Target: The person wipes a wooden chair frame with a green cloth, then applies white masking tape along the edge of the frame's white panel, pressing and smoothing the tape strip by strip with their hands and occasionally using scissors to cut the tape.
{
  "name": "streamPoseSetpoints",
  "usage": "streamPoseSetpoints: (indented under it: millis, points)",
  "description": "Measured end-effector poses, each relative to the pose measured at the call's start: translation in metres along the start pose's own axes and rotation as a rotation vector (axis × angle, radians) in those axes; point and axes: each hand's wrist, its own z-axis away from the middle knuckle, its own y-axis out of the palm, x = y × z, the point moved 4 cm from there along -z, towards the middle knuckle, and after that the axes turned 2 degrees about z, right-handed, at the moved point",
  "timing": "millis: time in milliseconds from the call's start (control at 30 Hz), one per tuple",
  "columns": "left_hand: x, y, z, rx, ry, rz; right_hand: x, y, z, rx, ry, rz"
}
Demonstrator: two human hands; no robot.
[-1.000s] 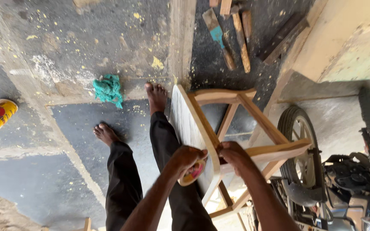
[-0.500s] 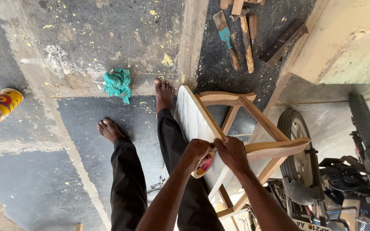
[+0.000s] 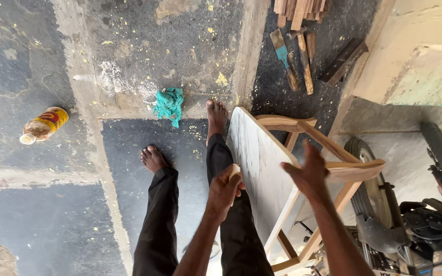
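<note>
A bare wooden chair [image 3: 303, 179] lies tipped on its side in front of me, its pale seat panel [image 3: 259, 163] facing left. My left hand [image 3: 224, 190] is closed around a small pale object, its top poking out above my fingers, just left of the seat panel. My right hand [image 3: 309, 171] hovers open with fingers spread above the chair's frame rail [image 3: 356, 168], touching nothing. My bare feet [image 3: 216, 116] and black trousers [image 3: 164, 225] show below.
A teal rag [image 3: 169, 105] lies on the concrete floor near my foot. A plastic bottle [image 3: 43, 125] lies at the left. Wood offcuts and a tool [image 3: 295, 51] lie at the top. A motorcycle with its wheel [image 3: 364, 168] stands at the right.
My hands have come apart: the right one lifted off the chair and opened, and the left drew back leftward with the small object. The view shifted right.
</note>
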Motion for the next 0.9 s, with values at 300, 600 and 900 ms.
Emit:
streamPoseSetpoints:
  millis: [300, 600, 900]
  points:
    - [0.049, 0.045, 0.124, 0.491, 0.282, -0.848, -0.034, 0.032, 0.255, 0.296, 0.660, -1.315]
    - [0.114, 0.080, 0.110, 0.362, 0.266, -1.224, -0.050, 0.066, 0.279, -0.274, 0.284, -0.810]
    - [0.118, 0.106, 0.048, 0.073, 0.502, -1.365, -0.099, 0.119, 0.206, -0.400, 0.190, -0.889]
